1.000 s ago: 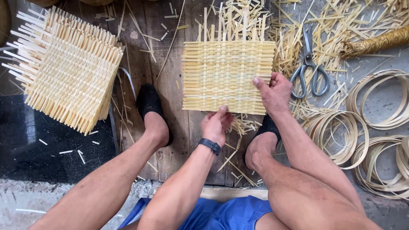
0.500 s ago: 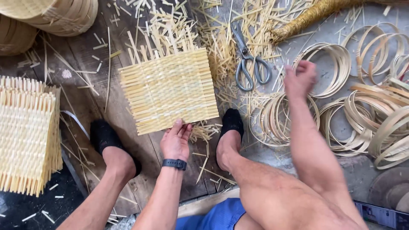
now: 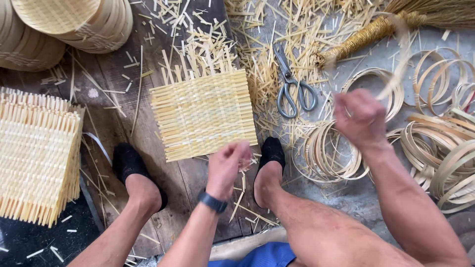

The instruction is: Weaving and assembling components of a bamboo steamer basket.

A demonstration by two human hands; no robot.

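Observation:
A square woven bamboo mat point(image 3: 203, 113) lies on the wooden boards between my feet, with loose strip ends sticking out at its far edge. My left hand point(image 3: 226, 165), with a dark watch on the wrist, hovers blurred at the mat's near right corner with its fingers curled. Whether it grips the edge is unclear. My right hand point(image 3: 360, 120) is raised to the right of the mat. It is closed on a thin bamboo hoop point(image 3: 399, 64), which is blurred in the air above it.
Grey scissors point(image 3: 293, 85) lie among bamboo offcuts right of the mat. Several bamboo hoops point(image 3: 435, 148) are piled on the right. A stack of woven mats point(image 3: 37, 153) sits at left, round baskets point(image 3: 59, 24) at top left, a broom point(image 3: 376, 29) at top right.
My right hand left the mat's corner, reached right to the hoops and now lifts one. My left hand stayed at the mat's near edge. The view shifted right.

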